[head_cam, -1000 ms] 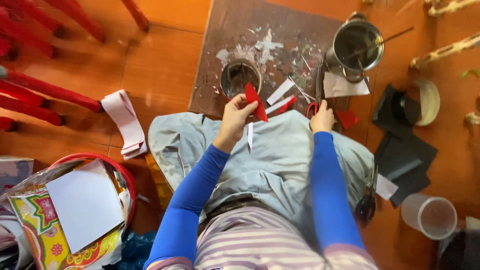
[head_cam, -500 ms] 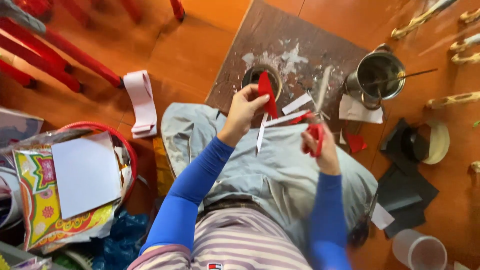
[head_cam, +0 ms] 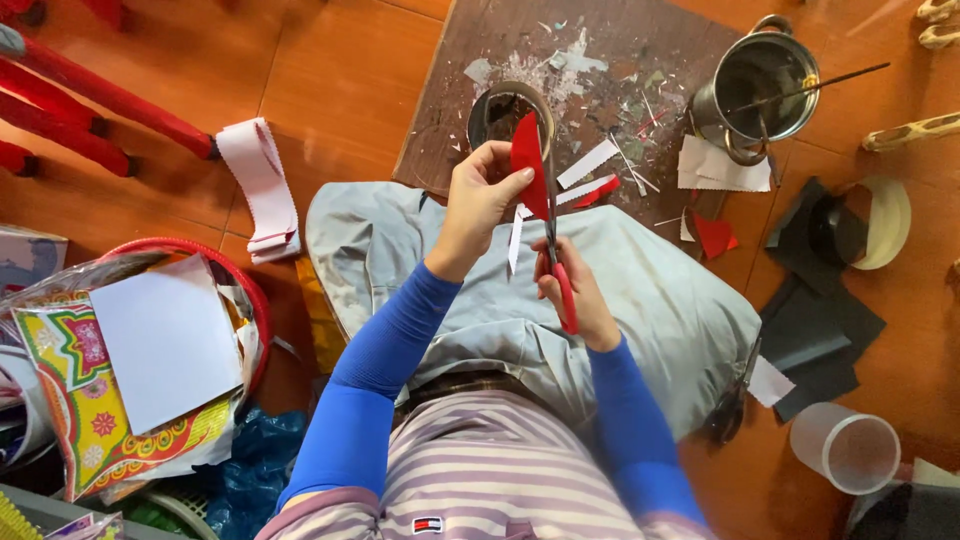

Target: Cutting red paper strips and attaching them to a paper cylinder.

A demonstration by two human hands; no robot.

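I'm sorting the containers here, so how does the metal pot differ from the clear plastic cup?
The metal pot is shiny steel and opaque; the plastic cup is see-through. The pot stands upright at the board's corner with a thin stick in it; the cup lies tipped on the floor with nothing visible inside. Both are round, open-topped.

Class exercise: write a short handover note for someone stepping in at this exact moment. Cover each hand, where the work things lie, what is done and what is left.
Left hand: grip shut on the red paper piece, held upright over the lap.
Right hand: grip shut on the red-handled scissors, blades pointing up into the red piece's edge.
Around: white paper strips and red offcuts on the stained wooden board and floor; metal pot with a stick in it on the board; black sheets on the person's right.
Done: a cut is started; several offcuts lie about.
Left: the current cut is not finished.
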